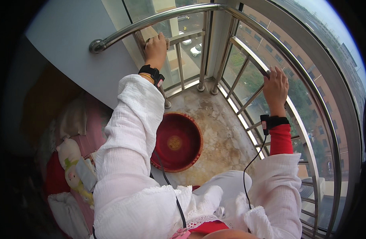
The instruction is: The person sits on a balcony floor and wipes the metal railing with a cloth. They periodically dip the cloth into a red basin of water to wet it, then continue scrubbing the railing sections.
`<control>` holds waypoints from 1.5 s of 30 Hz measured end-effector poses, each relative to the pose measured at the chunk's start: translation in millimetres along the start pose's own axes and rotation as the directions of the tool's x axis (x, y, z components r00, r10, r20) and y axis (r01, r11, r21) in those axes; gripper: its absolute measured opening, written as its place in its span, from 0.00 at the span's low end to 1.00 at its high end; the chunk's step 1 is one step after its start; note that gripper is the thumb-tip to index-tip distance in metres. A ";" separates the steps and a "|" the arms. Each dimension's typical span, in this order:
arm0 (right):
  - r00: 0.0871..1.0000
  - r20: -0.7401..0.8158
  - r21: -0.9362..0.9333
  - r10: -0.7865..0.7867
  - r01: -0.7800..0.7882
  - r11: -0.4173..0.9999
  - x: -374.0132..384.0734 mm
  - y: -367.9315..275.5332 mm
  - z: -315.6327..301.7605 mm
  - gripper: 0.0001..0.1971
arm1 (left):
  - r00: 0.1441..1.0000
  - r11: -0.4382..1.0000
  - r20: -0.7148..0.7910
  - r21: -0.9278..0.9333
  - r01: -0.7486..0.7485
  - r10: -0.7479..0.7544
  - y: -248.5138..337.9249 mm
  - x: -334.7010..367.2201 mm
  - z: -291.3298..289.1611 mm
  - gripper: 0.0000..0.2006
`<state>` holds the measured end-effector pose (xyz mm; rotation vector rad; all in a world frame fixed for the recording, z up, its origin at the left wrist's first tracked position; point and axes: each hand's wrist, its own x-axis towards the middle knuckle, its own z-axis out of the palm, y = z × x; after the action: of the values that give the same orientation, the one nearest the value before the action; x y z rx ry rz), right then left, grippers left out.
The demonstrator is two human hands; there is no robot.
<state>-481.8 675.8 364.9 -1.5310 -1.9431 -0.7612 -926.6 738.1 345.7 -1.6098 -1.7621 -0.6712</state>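
My left hand (156,49) is closed at the lower rail (187,37) of the metal railing in the far corner. A small brownish-grey bit (167,43), perhaps cloth, shows beside its fingers; most of it is hidden. On the right, my right hand (276,88) curls its fingers over the railing's lower bar (297,115). Above both hands bends the thick, shiny handrail (270,36). Each wrist wears a black band, and a black cable runs down from the right one.
A dark red basin (177,142) stands on the stained stone floor (222,131) below my arms. At left, a pale panel (77,44) borders pink bedding (89,137) with a plush toy (71,171) on it. Windows beyond the railing show buildings and parked cars.
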 end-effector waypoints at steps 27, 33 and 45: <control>0.880 0.023 0.436 -0.474 0.418 0.797 275.4 -186.6 65.9 0.14 | 0.973 0.988 -0.201 -0.123 0.089 -0.113 159.2 80.1 97.3 0.15; 0.881 0.001 0.494 -0.473 0.411 0.766 276.0 -187.3 67.9 0.13 | 0.962 0.971 -0.172 0.148 -0.189 0.213 33.5 18.7 33.8 0.10; 0.895 0.005 0.505 -0.446 0.383 0.774 275.0 -189.3 67.6 0.13 | 0.972 0.987 -0.219 -0.111 -0.112 0.086 120.2 56.6 69.7 0.14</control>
<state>-727.5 871.6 496.8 -0.8621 -2.3778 -0.2852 -817.9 841.1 335.7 -1.6290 -1.5006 -0.8848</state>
